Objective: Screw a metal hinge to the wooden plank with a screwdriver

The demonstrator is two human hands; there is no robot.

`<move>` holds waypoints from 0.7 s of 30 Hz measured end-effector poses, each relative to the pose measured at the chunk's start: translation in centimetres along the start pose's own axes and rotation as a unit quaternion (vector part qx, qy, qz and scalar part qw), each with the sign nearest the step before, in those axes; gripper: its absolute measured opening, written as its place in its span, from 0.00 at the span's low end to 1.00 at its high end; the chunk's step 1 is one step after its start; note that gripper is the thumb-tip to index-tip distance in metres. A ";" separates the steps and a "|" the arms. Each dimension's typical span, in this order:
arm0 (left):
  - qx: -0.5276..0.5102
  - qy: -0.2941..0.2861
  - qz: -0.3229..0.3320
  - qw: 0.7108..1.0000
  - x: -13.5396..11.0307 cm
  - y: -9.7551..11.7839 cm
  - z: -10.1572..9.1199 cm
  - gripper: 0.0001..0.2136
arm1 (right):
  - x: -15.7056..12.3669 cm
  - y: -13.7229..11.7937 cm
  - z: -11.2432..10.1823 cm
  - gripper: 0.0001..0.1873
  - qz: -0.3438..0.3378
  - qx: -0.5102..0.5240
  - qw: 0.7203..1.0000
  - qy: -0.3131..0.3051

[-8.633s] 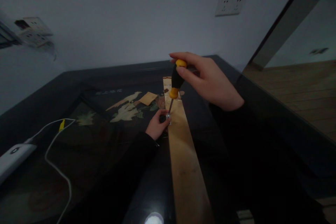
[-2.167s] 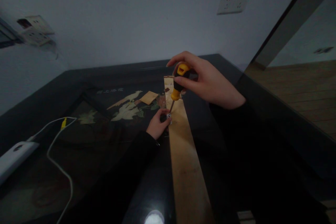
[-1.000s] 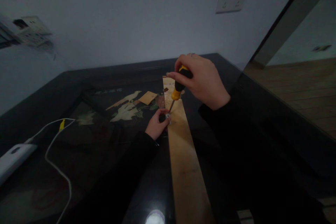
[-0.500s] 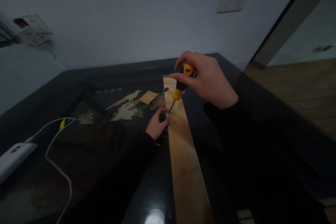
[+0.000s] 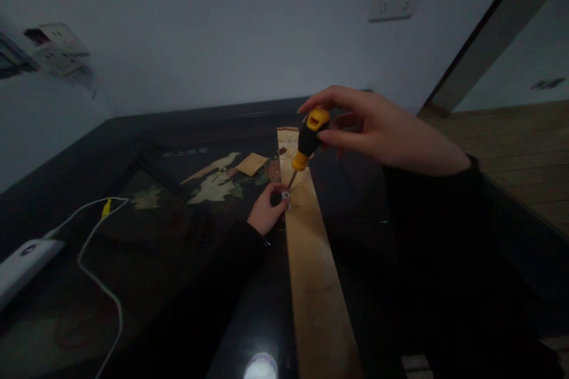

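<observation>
A long pale wooden plank [image 5: 311, 260] lies on a dark glass table [image 5: 186, 249], running away from me. My right hand [image 5: 377, 130] grips the black and yellow handle of a screwdriver [image 5: 306, 142] with thumb and fingertips. The screwdriver stands tilted, its tip on a small metal piece [image 5: 285, 196] at the plank's left edge. My left hand [image 5: 267, 210] is closed around that metal piece and steadies it against the plank.
A white power strip [image 5: 22, 260] with a white cable [image 5: 95, 272] lies at the left. Small wood scraps [image 5: 251, 163] sit beyond my left hand. A wall socket [image 5: 395, 1] is on the wall behind. Wooden floor [image 5: 524, 154] shows at the right.
My right hand has twisted on the screwdriver handle and its wrist has swung out to the right. The fingers now reach in from the side. My left hand and the plank have stayed put.
</observation>
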State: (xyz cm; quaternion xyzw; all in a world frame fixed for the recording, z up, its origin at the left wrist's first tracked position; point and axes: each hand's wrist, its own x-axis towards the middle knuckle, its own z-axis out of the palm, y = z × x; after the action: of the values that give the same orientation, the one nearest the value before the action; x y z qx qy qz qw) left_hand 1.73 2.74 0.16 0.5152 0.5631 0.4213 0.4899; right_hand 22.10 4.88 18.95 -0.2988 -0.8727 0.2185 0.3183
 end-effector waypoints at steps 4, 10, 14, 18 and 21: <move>0.000 -0.002 0.006 1.000 -0.1 0.2 0.0 0.16 | 0.4 0.0 1.0 0.12 0.010 -0.068 0.996 0.055; 0.016 0.005 0.014 1.000 -0.1 0.2 -0.1 0.15 | 1.3 1.0 3.0 0.15 0.039 -0.177 0.971 0.158; 0.006 0.001 0.007 1.000 -0.1 0.1 0.0 0.15 | 1.0 0.6 2.0 0.12 -0.003 -0.116 0.989 0.091; 0.000 -0.005 -0.006 1.000 -0.2 0.2 0.1 0.15 | 0.7 0.0 1.2 0.09 -0.005 -0.092 0.994 0.051; 0.011 -0.004 0.000 1.000 -0.1 0.2 0.1 0.16 | 0.9 0.4 1.9 0.09 0.005 -0.144 0.983 0.110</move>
State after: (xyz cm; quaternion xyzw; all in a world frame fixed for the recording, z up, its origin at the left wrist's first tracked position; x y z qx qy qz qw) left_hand 1.83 2.63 0.33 0.5223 0.5656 0.4132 0.4863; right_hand 20.34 5.38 17.79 -0.3679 -0.8534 0.0580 0.3648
